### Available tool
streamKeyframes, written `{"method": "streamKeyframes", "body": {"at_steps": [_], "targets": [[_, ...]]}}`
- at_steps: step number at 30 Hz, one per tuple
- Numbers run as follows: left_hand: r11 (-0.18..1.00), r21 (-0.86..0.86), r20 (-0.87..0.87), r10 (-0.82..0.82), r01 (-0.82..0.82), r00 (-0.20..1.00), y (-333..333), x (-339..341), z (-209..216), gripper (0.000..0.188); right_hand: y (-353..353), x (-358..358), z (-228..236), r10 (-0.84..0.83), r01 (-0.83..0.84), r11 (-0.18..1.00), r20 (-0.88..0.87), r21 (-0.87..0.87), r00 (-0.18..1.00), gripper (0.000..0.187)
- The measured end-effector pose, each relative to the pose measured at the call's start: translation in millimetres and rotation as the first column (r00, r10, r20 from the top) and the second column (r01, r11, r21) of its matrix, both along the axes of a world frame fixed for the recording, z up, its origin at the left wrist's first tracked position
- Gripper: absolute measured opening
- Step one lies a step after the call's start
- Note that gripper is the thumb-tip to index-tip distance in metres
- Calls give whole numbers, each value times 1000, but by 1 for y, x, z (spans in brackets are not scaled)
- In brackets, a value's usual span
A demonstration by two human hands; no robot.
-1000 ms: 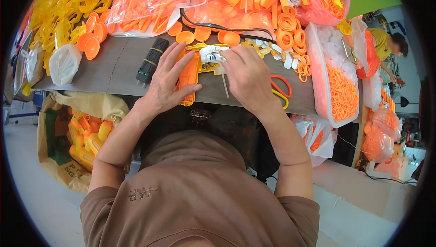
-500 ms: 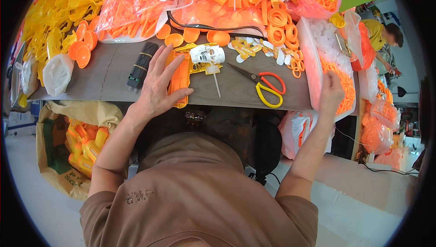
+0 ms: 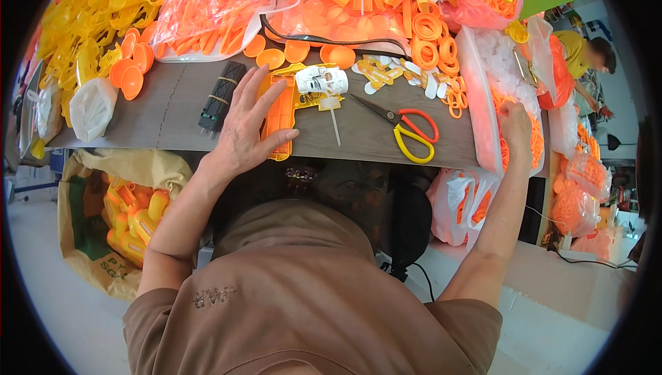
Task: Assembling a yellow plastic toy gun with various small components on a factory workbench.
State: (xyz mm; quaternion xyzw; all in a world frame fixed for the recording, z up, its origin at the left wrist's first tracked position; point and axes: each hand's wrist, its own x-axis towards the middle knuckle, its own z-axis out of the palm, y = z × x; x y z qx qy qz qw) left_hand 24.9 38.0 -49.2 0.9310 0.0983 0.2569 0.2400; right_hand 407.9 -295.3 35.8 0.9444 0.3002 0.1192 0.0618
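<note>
My left hand (image 3: 243, 127) lies with fingers spread over the edge of an orange plastic housing (image 3: 280, 118), near the table's front edge. Joined to that housing is a yellow half-shell, on which sits a white cylindrical motor unit (image 3: 321, 80). A clear-white piece with a thin stem (image 3: 332, 107) sticks out toward me. At the right, my right hand (image 3: 514, 127) is closed over a bin (image 3: 480, 109) of small orange parts (image 3: 534, 134); its fingertips are down among them, and what they grip is hidden. Between the hands lie scissors (image 3: 407, 127) with one red and one yellow handle.
A black battery-like block (image 3: 222, 97) lies left of my left hand. Orange cups (image 3: 131, 82), orange rings (image 3: 427, 27), white oval labels (image 3: 386, 72) and heaped yellow shells (image 3: 89, 20) crowd the table. Below stands a paper sack (image 3: 72, 220). Another person (image 3: 571, 51) is at far right.
My right hand has reached farther right and down into the orange parts in the bin. My left hand stays on the orange housing; the whole view has shifted slightly.
</note>
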Motion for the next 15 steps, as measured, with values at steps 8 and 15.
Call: {"method": "streamKeyframes", "body": {"at_steps": [8, 15], "targets": [[1000, 12, 27, 0, -1, 1000, 1, 0, -1, 72, -10, 3, -11, -63, 69, 996, -125, 49, 990, 21], [1000, -17, 61, -16, 17, 998, 0, 0, -1, 71, -20, 1, -5, 73, -106, 921, 102, 375, 992, 22]]}}
